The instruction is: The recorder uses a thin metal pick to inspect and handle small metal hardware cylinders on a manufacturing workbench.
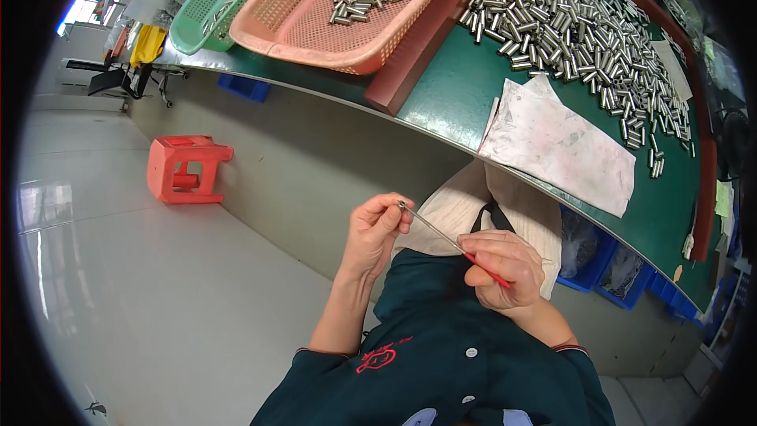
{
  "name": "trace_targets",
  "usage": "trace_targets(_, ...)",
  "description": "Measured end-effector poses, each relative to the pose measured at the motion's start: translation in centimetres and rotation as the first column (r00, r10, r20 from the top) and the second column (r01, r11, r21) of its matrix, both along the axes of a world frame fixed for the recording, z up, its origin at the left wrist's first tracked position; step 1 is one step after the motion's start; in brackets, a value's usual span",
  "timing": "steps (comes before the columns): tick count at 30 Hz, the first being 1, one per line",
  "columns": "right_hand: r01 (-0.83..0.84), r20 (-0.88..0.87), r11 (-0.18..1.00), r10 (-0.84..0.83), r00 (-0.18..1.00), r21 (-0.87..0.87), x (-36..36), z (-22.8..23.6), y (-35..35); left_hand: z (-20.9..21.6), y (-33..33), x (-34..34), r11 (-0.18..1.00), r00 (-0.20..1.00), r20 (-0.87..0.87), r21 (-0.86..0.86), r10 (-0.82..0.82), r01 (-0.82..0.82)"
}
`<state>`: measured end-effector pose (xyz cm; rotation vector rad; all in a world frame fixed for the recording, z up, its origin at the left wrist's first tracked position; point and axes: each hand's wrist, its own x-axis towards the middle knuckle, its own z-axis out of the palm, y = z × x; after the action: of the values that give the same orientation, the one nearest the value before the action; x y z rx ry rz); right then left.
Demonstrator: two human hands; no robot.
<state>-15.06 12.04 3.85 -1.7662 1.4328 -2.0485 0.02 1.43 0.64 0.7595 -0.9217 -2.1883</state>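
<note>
Thin metal rod [432, 226] is slanting between the hands; left hand [374, 230] is pinching its upper tip; right hand [505, 267] is gripping its red handle [487, 268].

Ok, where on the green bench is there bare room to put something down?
Bare green mat lies between the brown wooden bar and the stained paper sheet. Further right, the pile of small metal cylinders crowds the bench.

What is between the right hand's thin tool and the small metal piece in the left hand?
Nothing visible. The thin tool runs from the right hand straight to the small metal piece pinched in the left hand, over the lap.
</note>
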Motion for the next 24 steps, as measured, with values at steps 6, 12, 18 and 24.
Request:
trace_targets(6, 0.005, -0.011, 0.991, -0.004, 1.0, 0.132, 0.1, 0.5, -0.1, 0.0, -0.5, 0.3, 0.996, 0.999, -0.041, 0.085, 0.03, -0.027)
trace_targets(12, 0.087, 0.033, 0.995, -0.085, 0.996, -0.051, -1.5, 0.4, 0.7, 1.2, -1.3, -1.2, 0.977, 0.964, 0.176, -0.103, 0.201, -0.185)
trace_targets(18, 0.608, 0.275, 0.784, -0.561, 0.781, -0.127, -6.8, 1.5, 1.4, 5.5, -1.6, -5.3, 0.7, 0.899, 0.288, -0.714, 0.329, -0.027)
trace_targets(24, 0.632, 0.549, 0.772, -0.498, 0.671, -0.072, -10.5, 1.6, 2.0, 9.3, -0.6, -13.0, 0.132, 0.958, 0.127, -0.987, 0.257, 0.095)
